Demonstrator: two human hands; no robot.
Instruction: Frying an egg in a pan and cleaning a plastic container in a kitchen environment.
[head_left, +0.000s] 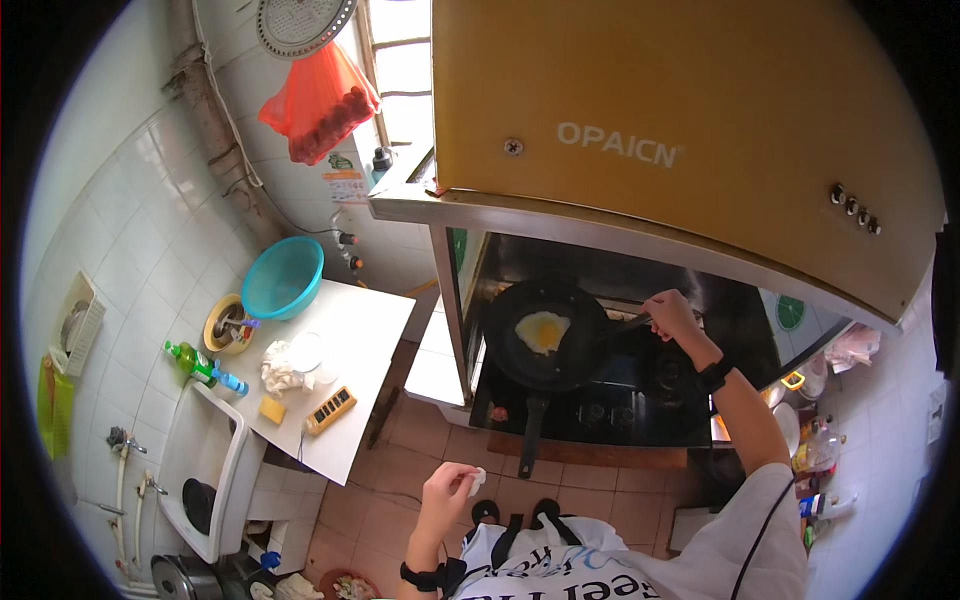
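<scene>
A fried egg with a yellow yolk lies in a black frying pan on the black glass gas stove. The pan's handle points toward me past the stove's front edge. My right hand reaches under the range hood, gripping the handle of a dark utensil at the pan's right side; its far end blends into the dark pan. Away from the stove, above the floor, my left hand pinches a small crumpled white thing, perhaps tissue or eggshell.
The gold range hood overhangs the stove. To the left, a white table carries a turquoise basin, a yellow sponge and a power strip. Beside it is a white sink. Bottles stand at right.
</scene>
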